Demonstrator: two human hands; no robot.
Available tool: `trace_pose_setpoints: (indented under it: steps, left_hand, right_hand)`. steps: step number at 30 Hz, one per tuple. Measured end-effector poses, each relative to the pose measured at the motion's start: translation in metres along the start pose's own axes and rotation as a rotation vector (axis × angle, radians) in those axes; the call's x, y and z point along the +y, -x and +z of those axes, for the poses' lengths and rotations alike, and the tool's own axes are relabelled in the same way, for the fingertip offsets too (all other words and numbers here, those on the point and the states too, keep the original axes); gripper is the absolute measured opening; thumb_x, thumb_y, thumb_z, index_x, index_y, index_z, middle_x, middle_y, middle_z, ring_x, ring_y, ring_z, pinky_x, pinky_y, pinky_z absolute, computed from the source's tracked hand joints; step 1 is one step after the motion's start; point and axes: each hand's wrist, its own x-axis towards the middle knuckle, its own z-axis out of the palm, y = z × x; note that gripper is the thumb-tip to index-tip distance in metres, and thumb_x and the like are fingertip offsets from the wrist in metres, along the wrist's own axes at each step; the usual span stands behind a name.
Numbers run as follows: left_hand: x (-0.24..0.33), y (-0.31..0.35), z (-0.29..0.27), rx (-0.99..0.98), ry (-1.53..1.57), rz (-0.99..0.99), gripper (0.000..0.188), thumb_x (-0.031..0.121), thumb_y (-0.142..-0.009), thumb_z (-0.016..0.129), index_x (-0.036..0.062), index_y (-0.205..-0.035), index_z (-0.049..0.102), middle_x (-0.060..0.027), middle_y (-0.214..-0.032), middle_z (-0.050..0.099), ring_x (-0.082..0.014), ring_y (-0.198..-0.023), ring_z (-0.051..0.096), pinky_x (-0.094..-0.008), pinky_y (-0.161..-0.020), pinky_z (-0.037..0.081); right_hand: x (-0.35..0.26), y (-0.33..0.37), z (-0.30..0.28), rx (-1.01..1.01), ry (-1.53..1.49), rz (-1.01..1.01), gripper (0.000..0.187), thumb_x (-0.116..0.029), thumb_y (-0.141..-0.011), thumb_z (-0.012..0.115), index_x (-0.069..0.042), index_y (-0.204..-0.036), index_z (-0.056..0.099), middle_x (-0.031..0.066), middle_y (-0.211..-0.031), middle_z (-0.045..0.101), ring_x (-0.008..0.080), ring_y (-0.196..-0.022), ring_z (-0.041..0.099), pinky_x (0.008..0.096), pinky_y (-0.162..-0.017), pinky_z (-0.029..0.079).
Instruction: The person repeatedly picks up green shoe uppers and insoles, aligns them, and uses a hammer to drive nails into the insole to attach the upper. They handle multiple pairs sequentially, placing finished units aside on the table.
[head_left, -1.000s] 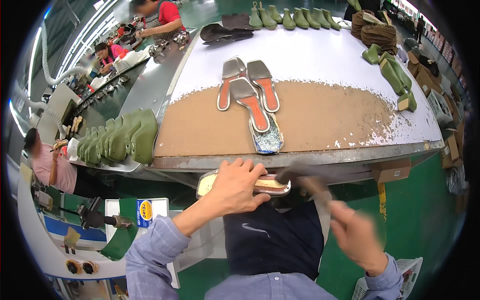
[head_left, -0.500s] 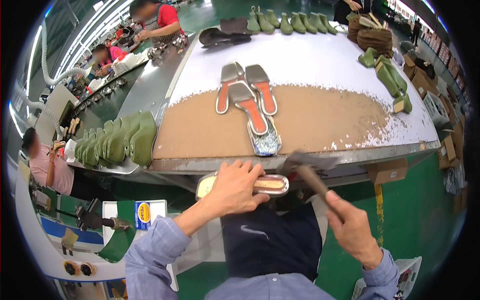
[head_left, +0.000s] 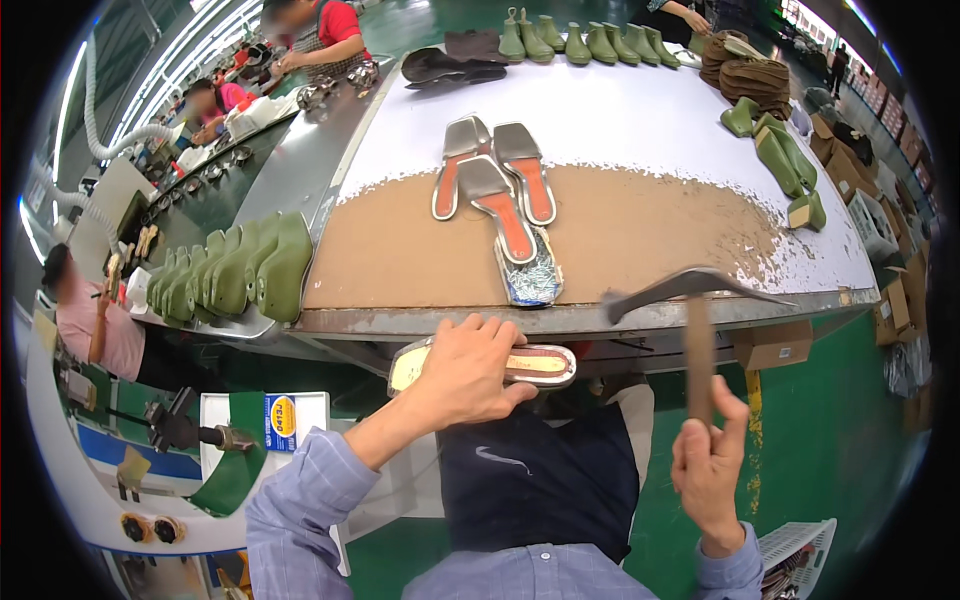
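Over my lap, just past the table's near edge, my left hand [head_left: 467,368] is wrapped over the middle of an unfinished shoe [head_left: 408,368]. Its underside faces up, yellow at the broad end, with a reddish-brown rim round the narrower end. To the right, my right hand [head_left: 712,465] grips the wooden handle of a hammer [head_left: 700,350]. The long dark head is raised, apart from the shoe. On the table, an open packet of small nails [head_left: 530,280] touches the lowest of three silver sandals [head_left: 483,180] with orange insoles.
The worktable [head_left: 640,225] has a brown surface and torn white covering. Green shoe lasts [head_left: 283,270] line its left side; more lasts [head_left: 785,160] and a brown bundle [head_left: 750,78] sit at right. Other people work at far left and back. A white basket [head_left: 800,550] stands at lower right.
My right hand has moved right and slightly down, with the hammer now more upright and its head swung right, away from the shoe. My left hand keeps its grip almost in place.
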Motion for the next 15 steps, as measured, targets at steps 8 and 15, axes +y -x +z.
trace_pose_setpoints:
  steps: [8, 15]
  left_hand:
    - [0.002, 0.002, 0.001, -0.023, 0.061, -0.105, 0.102, 0.050, -0.076, 0.084, -0.0052, -0.149, 0.038, -0.0152, -0.110, 0.069, -0.0327, -0.104, 0.062, -0.0464, -0.089, 0.043]
    - [0.002, -0.002, 0.002, -0.012, 0.000, -0.071, 0.103, 0.048, -0.077, 0.082, -0.0038, -0.153, 0.036, -0.0165, -0.107, 0.068, -0.0321, -0.102, 0.064, -0.0473, -0.084, 0.045]
  right_hand:
    - [0.008, -0.012, 0.016, -0.126, 0.326, -0.356, 0.049, -0.004, -0.097, 0.068, -0.003, -0.142, 0.048, 0.0163, -0.095, 0.072, 0.0139, -0.071, 0.064, 0.0285, -0.064, 0.052]
    - [0.008, -0.019, 0.018, -0.208, 0.489, -0.323, 0.047, -0.006, -0.084, 0.079, -0.013, -0.129, 0.068, 0.0139, -0.083, 0.068, 0.0300, -0.062, 0.066, 0.0387, -0.054, 0.052]
